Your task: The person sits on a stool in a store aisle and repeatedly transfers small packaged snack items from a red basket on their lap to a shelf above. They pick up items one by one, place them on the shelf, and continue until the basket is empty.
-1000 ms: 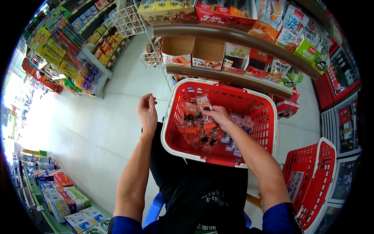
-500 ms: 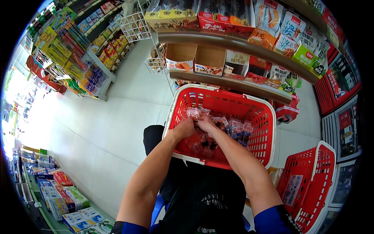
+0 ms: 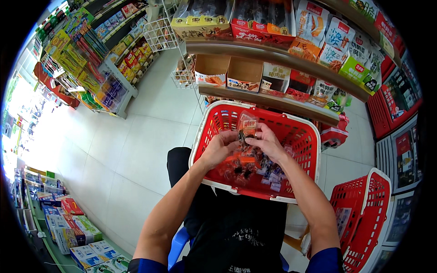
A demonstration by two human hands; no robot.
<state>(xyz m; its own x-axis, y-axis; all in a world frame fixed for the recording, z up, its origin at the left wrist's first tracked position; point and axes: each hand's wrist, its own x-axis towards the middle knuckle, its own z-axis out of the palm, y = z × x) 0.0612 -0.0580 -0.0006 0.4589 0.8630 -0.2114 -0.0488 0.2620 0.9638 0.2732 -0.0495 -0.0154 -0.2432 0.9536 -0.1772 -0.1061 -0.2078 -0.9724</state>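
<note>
The right hand [image 3: 269, 144] pinches a small clear plastic packet with a red-and-pale label [image 3: 248, 124] near 12 o'clock over the red perforated plastic basket [image 3: 280, 122], its print too small to read; the left hand [image 3: 219, 148] curls at the packet's 8 o'clock, whether gripping I cannot tell. The basket rests on the black-clothed lap [image 3: 236, 214], presumably freeing both hands. At 1 o'clock, white-and-orange printed bags [image 3: 312, 25] stand on the brown-edged shelf [image 3: 273, 50], fronts outward, likely for visibility
</note>
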